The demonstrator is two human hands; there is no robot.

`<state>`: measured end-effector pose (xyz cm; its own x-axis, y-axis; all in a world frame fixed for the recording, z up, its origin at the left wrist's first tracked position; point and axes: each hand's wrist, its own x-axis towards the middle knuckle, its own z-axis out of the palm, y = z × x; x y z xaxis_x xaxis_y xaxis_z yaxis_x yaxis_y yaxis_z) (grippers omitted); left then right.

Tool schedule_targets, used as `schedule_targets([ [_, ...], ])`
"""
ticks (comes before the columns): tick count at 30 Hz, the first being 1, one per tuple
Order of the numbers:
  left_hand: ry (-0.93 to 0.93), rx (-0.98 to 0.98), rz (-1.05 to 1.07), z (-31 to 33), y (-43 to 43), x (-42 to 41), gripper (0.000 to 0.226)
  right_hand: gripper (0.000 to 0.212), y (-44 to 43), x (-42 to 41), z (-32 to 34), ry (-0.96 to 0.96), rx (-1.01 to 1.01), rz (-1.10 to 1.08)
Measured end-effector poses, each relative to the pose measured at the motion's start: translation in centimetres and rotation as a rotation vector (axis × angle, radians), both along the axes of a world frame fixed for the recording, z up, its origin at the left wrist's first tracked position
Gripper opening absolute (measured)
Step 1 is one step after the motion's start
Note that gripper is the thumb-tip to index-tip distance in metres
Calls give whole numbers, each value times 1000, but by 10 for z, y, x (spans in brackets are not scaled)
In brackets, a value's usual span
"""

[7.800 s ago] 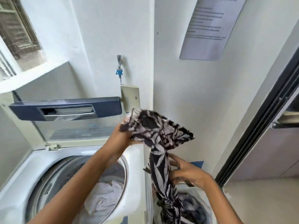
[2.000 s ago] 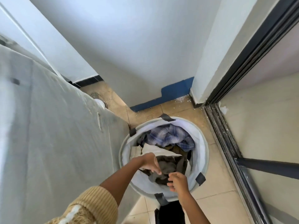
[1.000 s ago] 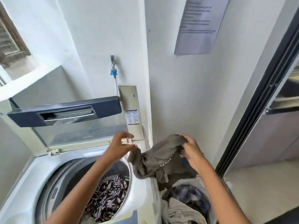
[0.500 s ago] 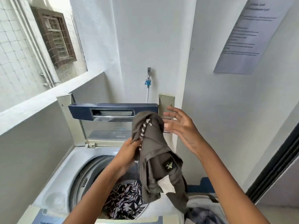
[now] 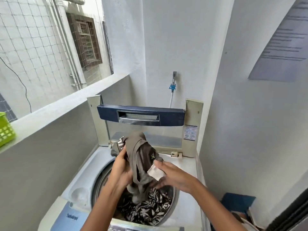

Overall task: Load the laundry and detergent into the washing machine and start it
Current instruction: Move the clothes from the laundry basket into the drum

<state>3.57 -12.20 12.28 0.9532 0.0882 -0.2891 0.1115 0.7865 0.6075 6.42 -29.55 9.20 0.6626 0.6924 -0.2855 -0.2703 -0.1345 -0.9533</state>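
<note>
A top-loading washing machine (image 5: 83,178) stands below me with its blue-handled lid (image 5: 140,115) raised at the back. Inside the drum lies a black and white leaf-print garment (image 5: 148,209). Over the drum opening hangs a grey-brown garment (image 5: 141,157) with a white pocket lining. My left hand (image 5: 120,166) grips its upper left part. My right hand (image 5: 173,176) holds its right side at the pocket lining, thumb on top. The garment's lower end dips into the drum.
A green plastic basket (image 5: 5,130) sits on the ledge at the left. A tap with a blue fitting (image 5: 173,84) is on the back wall. The laundry basket's rim (image 5: 245,220) shows at the lower right, beside a dark door frame (image 5: 290,212).
Both hands have lowered the grey-brown garment from chest height down over the drum. My right hand, open beside it before, now holds its pocket side.
</note>
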Motion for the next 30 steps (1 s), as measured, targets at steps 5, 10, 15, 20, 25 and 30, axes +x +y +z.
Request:
schedule_targets([
  [5, 8, 461, 29, -27, 4, -20, 26, 22, 25, 15, 18, -311, -92, -270],
  [10, 361, 1152, -524, -31, 18, -40, 42, 30, 41, 42, 42, -563, -280, -285],
  [15, 252, 1681, -418, -36, 38, -29, 44, 27, 53, 54, 65, -859, -360, -111],
  [20, -150, 1443, 111, -19, 39, -13, 74, 34, 62, 54, 83, -1096, -323, 1],
  [25, -170, 1458, 195, -8, 45, -1, 104, 39, 56, 54, 93, -1131, -269, -88],
  [30, -68, 1585, -19, -7, 68, 15, 19, 31, 45, 60, 85, -1128, -329, -283],
])
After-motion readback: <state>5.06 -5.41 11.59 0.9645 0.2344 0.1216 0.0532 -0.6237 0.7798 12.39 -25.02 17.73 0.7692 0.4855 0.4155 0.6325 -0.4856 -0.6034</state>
